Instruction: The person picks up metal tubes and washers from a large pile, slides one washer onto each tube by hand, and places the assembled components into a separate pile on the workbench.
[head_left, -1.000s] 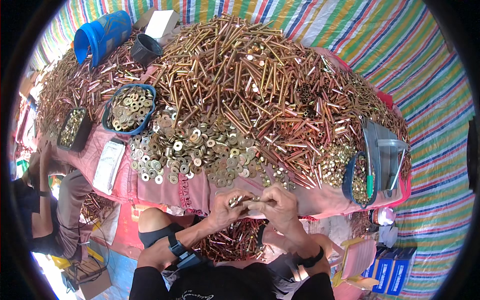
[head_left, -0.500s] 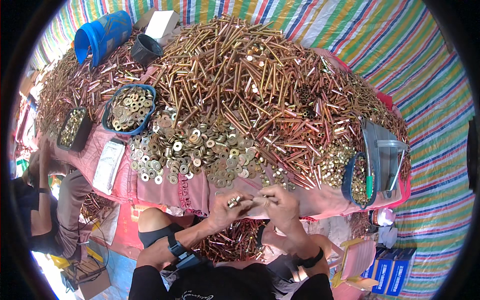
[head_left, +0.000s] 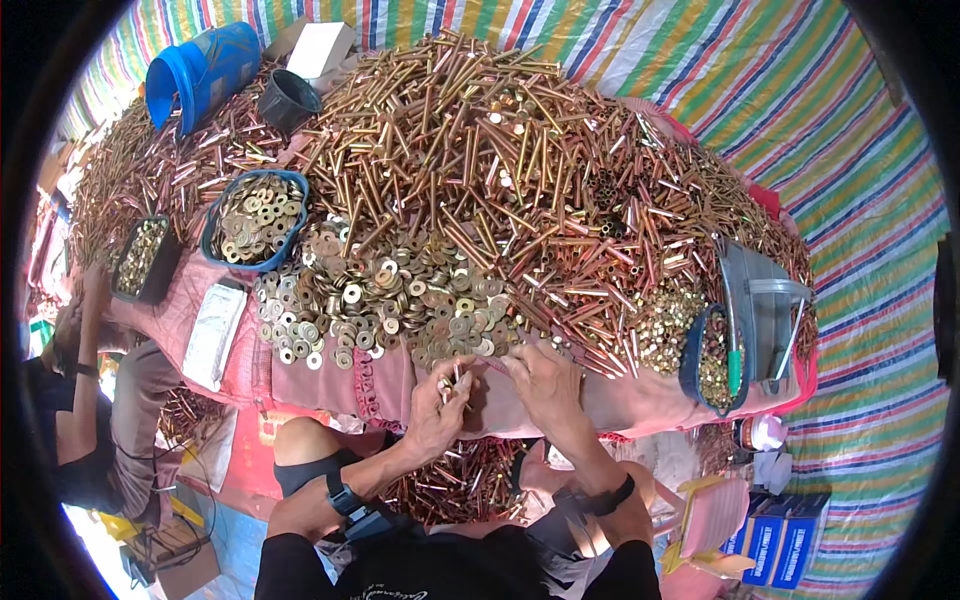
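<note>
My left hand (head_left: 438,408) is closed around a few small brass-coloured metal fasteners, whose shiny ends show between thumb and fingers; their exact kind is hard to make out. Just right of it, my right hand (head_left: 548,388) has its fingers bent and pressed together at the near edge of the heap, and what they hold is hidden. Beyond both hands lies a spread of flat washers (head_left: 400,300). Behind these rises a large pile of long, brassy and reddish bolts (head_left: 480,150). Small nuts (head_left: 668,325) lie loose to the right.
A blue tub of washers (head_left: 208,238) and a dark tray of nuts (head_left: 160,275) stand left. At right are another nut-filled tub (head_left: 692,385) and a grey scoop-like container (head_left: 765,320). A blue bucket (head_left: 205,75) lies far left. Another person's arm (head_left: 88,345) is at the left edge.
My hands have moved apart. The right has gone slightly forward to the heap's near edge; the left has turned more upright, still closed on the fasteners.
</note>
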